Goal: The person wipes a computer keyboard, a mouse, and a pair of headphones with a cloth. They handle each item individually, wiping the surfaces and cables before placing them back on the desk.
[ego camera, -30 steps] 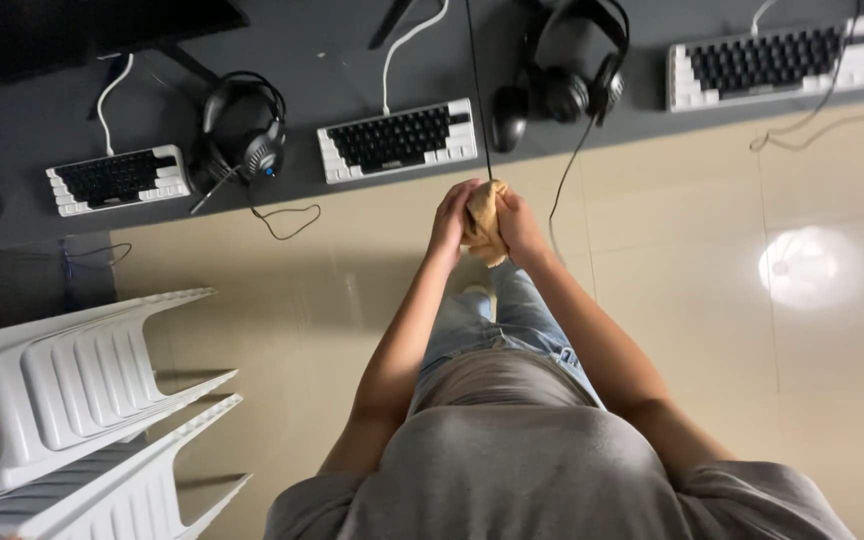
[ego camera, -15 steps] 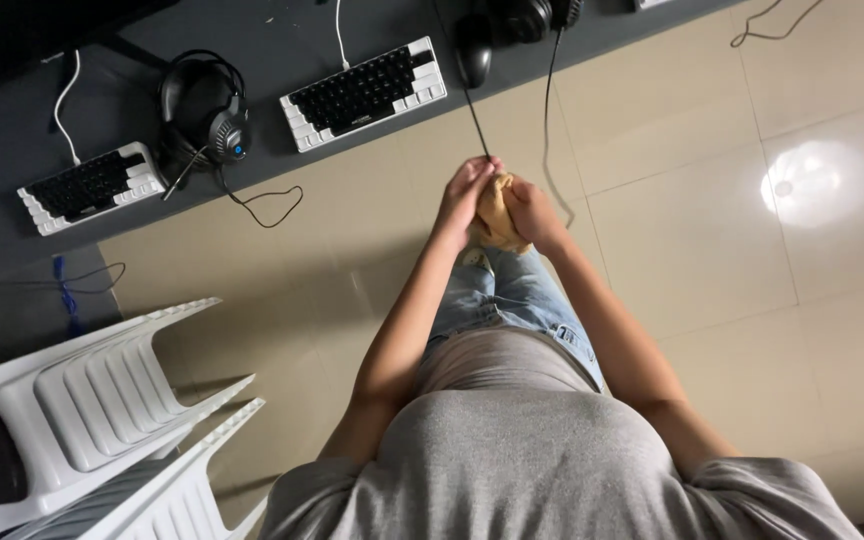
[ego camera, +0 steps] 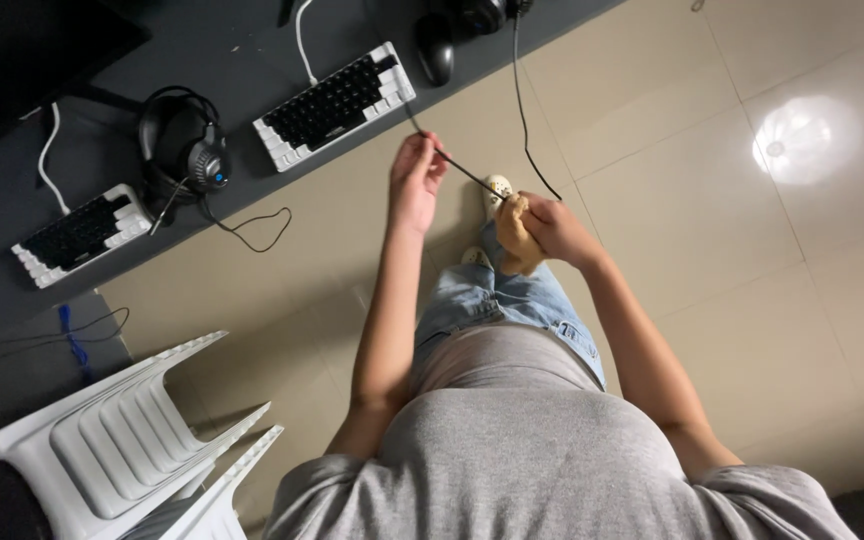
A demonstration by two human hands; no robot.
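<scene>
Left hand [ego camera: 415,178] pinches black cable [ego camera: 460,170] taut, right hand [ego camera: 549,228] fisted around tan cloth [ego camera: 514,238] on it, over open floor [ego camera: 712,230] beside desk edge [ego camera: 252,205].

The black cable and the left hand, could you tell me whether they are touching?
Touching. The head view shows the left hand pinching the black cable between its fingertips, with the cable running taut to the tan cloth in the right hand.

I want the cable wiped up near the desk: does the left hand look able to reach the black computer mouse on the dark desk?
Probably yes: the left hand pinches the thin black cable just short of the black computer mouse, with nothing between.
</scene>
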